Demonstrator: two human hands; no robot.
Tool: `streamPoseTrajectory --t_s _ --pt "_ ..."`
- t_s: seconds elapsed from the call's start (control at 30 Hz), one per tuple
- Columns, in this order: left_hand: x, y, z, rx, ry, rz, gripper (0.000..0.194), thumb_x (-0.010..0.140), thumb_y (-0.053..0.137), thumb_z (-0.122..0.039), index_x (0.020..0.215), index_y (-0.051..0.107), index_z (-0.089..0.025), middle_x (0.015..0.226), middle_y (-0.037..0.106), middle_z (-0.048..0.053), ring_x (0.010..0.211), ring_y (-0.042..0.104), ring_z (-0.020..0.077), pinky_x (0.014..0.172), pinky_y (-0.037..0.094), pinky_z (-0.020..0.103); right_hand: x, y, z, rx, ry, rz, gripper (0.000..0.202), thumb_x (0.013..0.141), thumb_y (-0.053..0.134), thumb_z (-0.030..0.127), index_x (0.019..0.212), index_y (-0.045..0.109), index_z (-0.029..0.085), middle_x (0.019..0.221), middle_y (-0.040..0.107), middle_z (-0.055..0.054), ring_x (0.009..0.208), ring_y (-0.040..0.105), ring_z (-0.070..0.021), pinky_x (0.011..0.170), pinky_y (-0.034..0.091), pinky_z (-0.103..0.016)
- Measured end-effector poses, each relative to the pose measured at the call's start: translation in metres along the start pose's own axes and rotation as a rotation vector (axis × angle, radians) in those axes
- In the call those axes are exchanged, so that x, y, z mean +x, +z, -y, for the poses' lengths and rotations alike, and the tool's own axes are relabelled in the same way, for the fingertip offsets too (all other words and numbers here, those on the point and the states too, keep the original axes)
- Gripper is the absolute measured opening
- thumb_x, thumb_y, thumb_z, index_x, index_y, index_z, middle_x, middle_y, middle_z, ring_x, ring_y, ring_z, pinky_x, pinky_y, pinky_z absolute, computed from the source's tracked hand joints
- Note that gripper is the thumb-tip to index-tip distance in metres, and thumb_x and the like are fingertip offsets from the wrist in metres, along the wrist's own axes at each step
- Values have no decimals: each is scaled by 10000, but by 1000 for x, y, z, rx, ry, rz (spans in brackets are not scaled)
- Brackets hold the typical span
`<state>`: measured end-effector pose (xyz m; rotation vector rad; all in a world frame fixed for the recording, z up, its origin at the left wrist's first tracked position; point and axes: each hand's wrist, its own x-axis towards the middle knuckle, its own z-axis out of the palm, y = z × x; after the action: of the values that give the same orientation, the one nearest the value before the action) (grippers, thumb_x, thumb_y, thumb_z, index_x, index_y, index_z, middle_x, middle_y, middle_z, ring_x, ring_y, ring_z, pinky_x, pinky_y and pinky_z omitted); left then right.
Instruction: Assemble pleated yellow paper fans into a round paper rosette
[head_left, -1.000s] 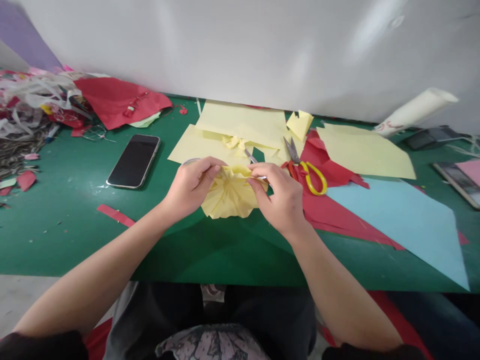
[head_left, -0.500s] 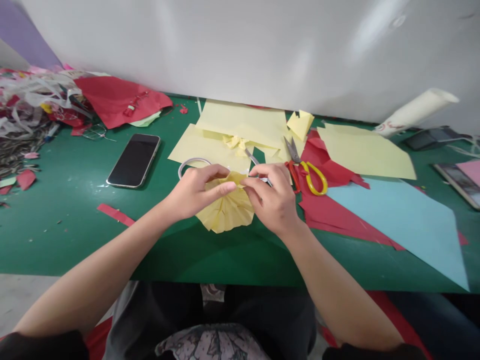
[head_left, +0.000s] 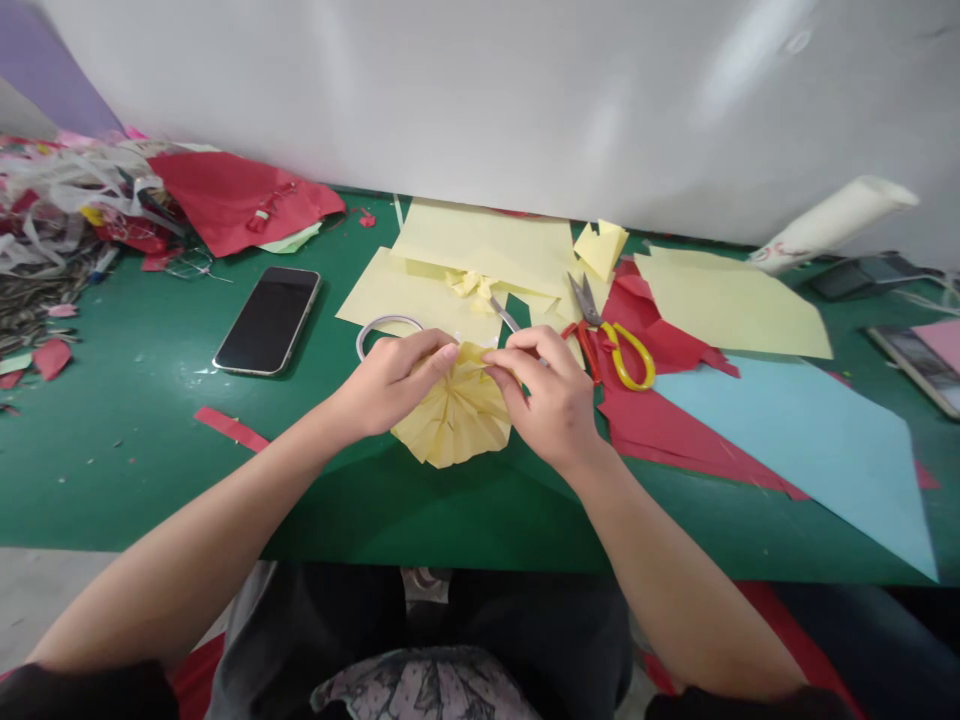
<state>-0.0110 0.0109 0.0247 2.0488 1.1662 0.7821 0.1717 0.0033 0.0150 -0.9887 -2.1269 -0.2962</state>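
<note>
Between my hands is a round, pleated piece of yellow paper, its folds fanning out from the middle. My left hand pinches its upper left edge between thumb and fingers. On the upper right edge, my right hand closes its thumb and fingertips on the paper. Just behind lies a roll of tape, partly covered by my left hand. A metal blade shows above my right fingers, the rest of that tool hidden. Scissors with red and yellow handles lie right of my right hand.
Yellow sheets lie behind my hands, with another yellow sheet to the right. Red paper and a blue sheet spread at right. A phone lies at left, near a scrap heap. A white wall closes the back.
My left thumb has drawn back to the left and up along the pleated paper's top edge, uncovering more folds. My right fingers have shifted slightly on the right edge.
</note>
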Motion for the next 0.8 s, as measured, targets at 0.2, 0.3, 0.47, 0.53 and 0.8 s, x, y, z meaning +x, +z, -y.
streamPoseTrajectory --t_s 0.2,0.3,0.47,0.53,0.8 --pt "1 0 1 0 -19 -3 313 895 304 -327 716 492 -153 600 425 -14 571 394 92 527 317 239 0 1 0 19 1 14 93 819 521 146 774 599 169 773 561 -40 676 528 -113 610 459 -258" --pt "1 0 1 -4 -48 -6 304 888 306 -308 775 539 -149 673 509 9 628 448 104 556 339 244 0 0 0 44 7 32 106 825 507 143 775 598 160 775 559 -49 696 541 -120 621 461 -264" --pt "1 -1 0 -28 -113 71 226 826 372 -233 885 577 -157 824 616 27 734 527 125 623 380 248 -1 1 1 76 -21 112 97 812 519 142 748 588 166 778 570 -47 726 543 -132 665 467 -280" --pt "1 -1 0 -61 -126 95 236 786 382 -183 914 578 -156 844 629 24 751 542 124 651 391 247 -1 1 2 86 -38 127 91 804 527 135 739 585 163 779 577 -50 732 542 -135 667 467 -277" --pt "3 -1 5 -123 -354 141 293 713 379 -212 900 602 -177 728 574 13 632 502 127 549 379 245 2 -2 5 164 -172 230 132 822 499 122 734 590 156 725 619 -33 715 503 -134 666 421 -286"
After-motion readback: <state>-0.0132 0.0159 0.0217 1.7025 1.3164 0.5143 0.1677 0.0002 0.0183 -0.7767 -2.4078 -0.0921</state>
